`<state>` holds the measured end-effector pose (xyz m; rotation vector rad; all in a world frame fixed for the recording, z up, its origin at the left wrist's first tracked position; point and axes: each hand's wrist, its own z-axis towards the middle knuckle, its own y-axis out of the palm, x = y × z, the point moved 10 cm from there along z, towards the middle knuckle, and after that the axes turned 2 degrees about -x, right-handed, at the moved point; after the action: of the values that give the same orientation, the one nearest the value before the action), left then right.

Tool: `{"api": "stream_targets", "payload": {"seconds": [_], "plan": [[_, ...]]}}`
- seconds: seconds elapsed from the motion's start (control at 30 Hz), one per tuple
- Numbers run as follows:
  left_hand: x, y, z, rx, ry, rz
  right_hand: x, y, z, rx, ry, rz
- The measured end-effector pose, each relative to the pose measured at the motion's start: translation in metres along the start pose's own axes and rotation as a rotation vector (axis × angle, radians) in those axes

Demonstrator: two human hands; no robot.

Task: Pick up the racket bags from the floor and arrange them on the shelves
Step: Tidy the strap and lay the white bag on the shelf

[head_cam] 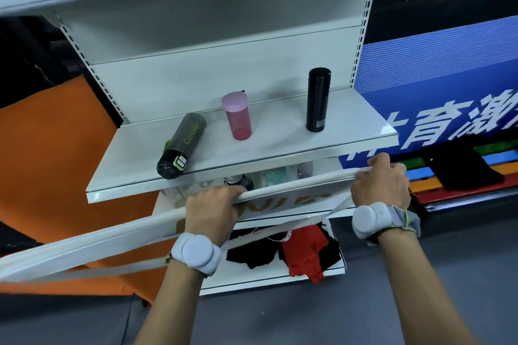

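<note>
Racket bag (pixel 92 244), white and long, hangs slanted in front of the shelf (pixel 280 154), gripped along its top edge so it stays level enough to slide in. Left hand (pixel 211 211) fingers curl over that edge; beyond them lies a dark bottle (pixel 182 145) reading "Calorie". Right hand (pixel 379 183) fingers clamp the far end, beside gold lettering I cannot read fully.

A dark bottle (pixel 181 145) is laid on its side, with a pink bottle (pixel 237 116) and a black flask (pixel 318 100) stood upright to its right. Red cloth (pixel 307 249) and black cloth (pixel 253 251) are piled lower down. A blue sign (pixel 437 87) is seen at the right.
</note>
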<state>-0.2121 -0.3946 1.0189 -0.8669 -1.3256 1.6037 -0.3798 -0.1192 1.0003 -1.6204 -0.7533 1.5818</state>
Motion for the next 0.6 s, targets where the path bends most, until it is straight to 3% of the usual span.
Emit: {"api": "stream_targets", "payload": {"seconds": [0.1, 0.23, 0.37, 0.6], "plan": [[0.025, 0.005, 0.010, -0.031, 0.052, 0.010, -0.014, -0.004, -0.006, -0.054, -0.187, -0.168], [0.056, 0.005, 0.017, -0.035, 0.143, 0.006, -0.051, 0.035, -0.038, -0.405, -0.495, -0.232], [0.097, 0.001, 0.027, -0.039, 0.223, -0.035, -0.065, 0.030, -0.046, -0.256, -0.627, -0.266], [0.183, -0.027, 0.055, 0.136, 0.374, -0.050, -0.011, -0.014, -0.004, -0.167, -0.564, -0.227]]}}
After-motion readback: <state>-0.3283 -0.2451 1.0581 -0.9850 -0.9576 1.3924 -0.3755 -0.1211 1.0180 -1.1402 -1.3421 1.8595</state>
